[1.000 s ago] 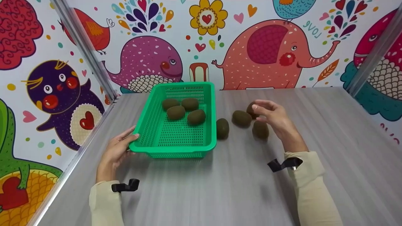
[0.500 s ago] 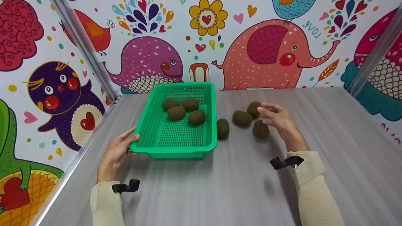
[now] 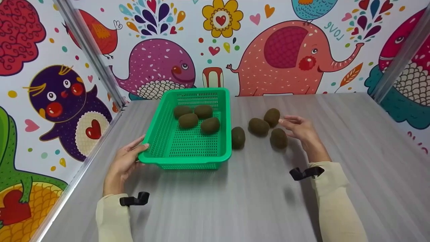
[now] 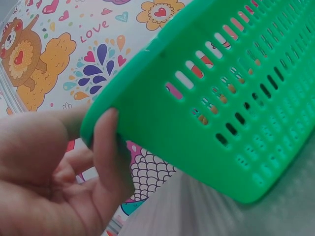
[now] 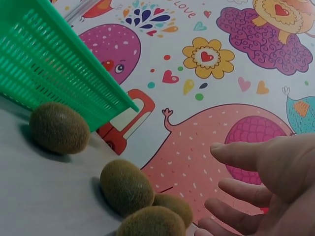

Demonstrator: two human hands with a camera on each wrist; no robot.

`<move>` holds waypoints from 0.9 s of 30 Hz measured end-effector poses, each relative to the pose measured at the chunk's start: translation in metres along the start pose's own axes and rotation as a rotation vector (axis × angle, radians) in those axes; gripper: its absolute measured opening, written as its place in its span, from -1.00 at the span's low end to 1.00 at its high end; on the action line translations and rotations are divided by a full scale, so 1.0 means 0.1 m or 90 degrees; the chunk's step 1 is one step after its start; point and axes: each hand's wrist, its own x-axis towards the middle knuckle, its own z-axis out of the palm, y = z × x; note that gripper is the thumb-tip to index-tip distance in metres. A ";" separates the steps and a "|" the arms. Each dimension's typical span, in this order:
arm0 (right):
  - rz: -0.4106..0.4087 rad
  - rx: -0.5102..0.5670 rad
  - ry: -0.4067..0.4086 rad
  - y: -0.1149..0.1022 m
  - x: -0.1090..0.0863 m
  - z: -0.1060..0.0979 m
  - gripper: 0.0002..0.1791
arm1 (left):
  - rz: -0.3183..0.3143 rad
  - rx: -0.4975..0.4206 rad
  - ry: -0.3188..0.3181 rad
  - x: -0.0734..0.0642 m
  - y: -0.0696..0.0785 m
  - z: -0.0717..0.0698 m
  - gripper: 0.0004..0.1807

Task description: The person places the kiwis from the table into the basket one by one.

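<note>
My left hand [image 3: 124, 164] pinches the near left corner of a green plastic basket [image 3: 184, 160], thumb on one side of the rim and fingers on the other, as the left wrist view shows. Several brown kiwis [image 3: 188, 120] lie toward the back of the basket. More kiwis rest on the table to its right: one [image 3: 238, 138] is close beside the basket wall, and others [image 3: 258, 127] sit in a loose group. Just right of that group is my right hand [image 3: 302, 132]. Its fingers are extended, holding nothing, apart from the kiwis [image 5: 127, 187] in the right wrist view.
The grey wood-grain table [image 3: 255, 201] ends at a back wall [image 3: 221, 60] printed with cartoon animals. A metal post [image 3: 90, 50] stands at the left corner, another [image 3: 399, 57] at the right. Black wrist mounts [image 3: 306, 173] sit on both sleeves.
My right hand has drawn back to the right and slightly nearer, away from the rearmost loose kiwi, which is now uncovered. My left hand and the basket have stayed in place.
</note>
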 end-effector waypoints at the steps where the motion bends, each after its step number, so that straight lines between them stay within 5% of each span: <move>1: 0.004 -0.005 -0.001 0.02 0.01 0.00 -0.23 | 0.000 -0.001 0.000 0.00 0.00 0.00 -0.31; 27: 0.135 -0.100 -0.042 0.24 0.16 0.02 -0.13 | 0.002 0.024 0.013 0.00 0.00 0.00 -0.31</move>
